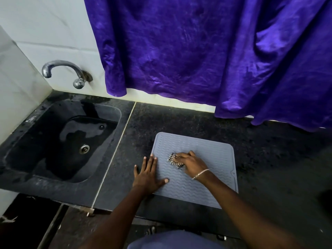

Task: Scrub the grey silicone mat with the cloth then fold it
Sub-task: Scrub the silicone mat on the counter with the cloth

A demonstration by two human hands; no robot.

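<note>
**A:** What sits at the left?

**B:** A dark sink (45,175) sunk into the bench (269,168), with a tap (61,66) on the wall above. Neither is in use.

**A:** And the 2 hands?

**B:** The left hand (149,175) lies flat with its fingers spread. Its palm is on the bench, and its thumb and fingertips reach over the mat's left edge, pinning it. Just to the right, the cloth (174,159) is a small dark wad. The right hand (191,165) curls over it and presses it onto the mat.

**A:** Where is the mat?

**B:** The grey silicone mat (213,155) lies flat and unfolded on the bench, right of the sink. A purple curtain (197,51) hangs behind it.

**A:** Which step is this?

**B:** Step 1 of 2, I judge: scrubbing, with no fold begun. Next the cloth needs firm strokes toward the mat's right side and corners while the left hand braces the mat. Then the cloth must be set down so both hands can lift an edge.
</note>
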